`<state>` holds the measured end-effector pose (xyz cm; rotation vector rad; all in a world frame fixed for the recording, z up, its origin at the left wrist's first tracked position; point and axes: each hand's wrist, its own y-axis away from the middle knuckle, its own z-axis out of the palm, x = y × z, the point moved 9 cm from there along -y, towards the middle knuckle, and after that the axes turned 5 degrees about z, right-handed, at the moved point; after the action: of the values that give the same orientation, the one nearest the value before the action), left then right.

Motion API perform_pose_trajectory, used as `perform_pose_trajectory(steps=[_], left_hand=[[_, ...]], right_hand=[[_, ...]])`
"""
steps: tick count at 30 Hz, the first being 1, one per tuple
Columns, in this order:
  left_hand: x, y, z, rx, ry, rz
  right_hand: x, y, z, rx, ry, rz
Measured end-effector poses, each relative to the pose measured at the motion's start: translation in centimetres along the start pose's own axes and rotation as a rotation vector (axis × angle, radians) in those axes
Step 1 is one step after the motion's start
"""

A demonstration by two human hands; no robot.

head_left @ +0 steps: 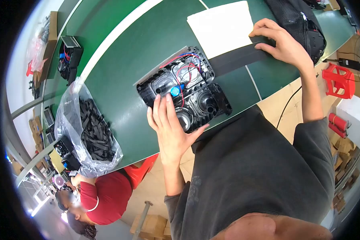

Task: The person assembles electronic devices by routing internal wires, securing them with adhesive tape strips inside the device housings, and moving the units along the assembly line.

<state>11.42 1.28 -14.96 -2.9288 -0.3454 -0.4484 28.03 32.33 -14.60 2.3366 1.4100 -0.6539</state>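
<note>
An opened black plastic housing (164,86) lies on the green table, its two halves side by side. Red and black wires and a round blue part (175,91) show inside, and the near half has round openings. My left hand (169,130) rests on the housing's left side, fingers stretched and thumb apart. To the right, my right hand (284,44) pinches the far end of a flat black strip (238,59) between thumb and fingers. This strip runs from the housing along the lower edge of a pale paper sheet (222,30).
A clear plastic bag (70,116) of black strips (95,130) sits at the left. A black mesh bag (296,20) lies at the upper right. Another person in a red shirt (110,196) sits at lower left; a red stool (339,80) stands right.
</note>
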Motion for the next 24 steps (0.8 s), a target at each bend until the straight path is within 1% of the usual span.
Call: perform_pose_trajectory(steps=[1,3,4,6,7,9,11,14,17,20,24], left_hand=[[0.1,-0.3,-0.9,-0.008,0.031,-0.011],[0.7,-1.5,-3.8,0.17,0.145,0.032],[0.7,-2.0,-4.3,0.209,0.125,0.061],[0.4,-3.7,-5.1,0.294,0.083,0.12],[0.5,-5.1,-5.1,0.263,0.101,0.131],[0.8,-8.6,-5.4,0.208,0.141,0.16],[1.1,-10.9,-4.9,0.121,0.098,0.214],[1.2,-12.3,-4.0,0.039,0.031,0.273],[1.2,-12.6,-3.9,0.043,0.04,0.29],[1.4,-12.5,-4.0,0.081,0.073,0.337],[2.7,-11.8,-3.4,0.067,0.085,0.359]], right_hand=[[-0.3,-0.1,0.1,-0.005,0.014,-0.017],[-0.3,-0.1,-0.1,-0.007,0.054,-0.047],[-0.3,-0.1,0.1,-0.005,0.013,-0.083],[0.0,-0.1,0.2,0.003,-0.015,0.068],[0.0,0.0,0.2,0.005,-0.029,0.142],[-0.5,0.1,0.2,0.028,0.057,0.081],[-0.3,0.4,0.5,0.033,0.144,-0.01],[-0.9,0.5,-0.1,0.086,0.146,-0.029],[-0.9,0.6,-0.3,0.054,0.111,-0.037],[-0.8,1.0,-0.5,0.119,0.074,-0.019],[-0.4,1.5,-0.5,0.171,0.074,0.012]])
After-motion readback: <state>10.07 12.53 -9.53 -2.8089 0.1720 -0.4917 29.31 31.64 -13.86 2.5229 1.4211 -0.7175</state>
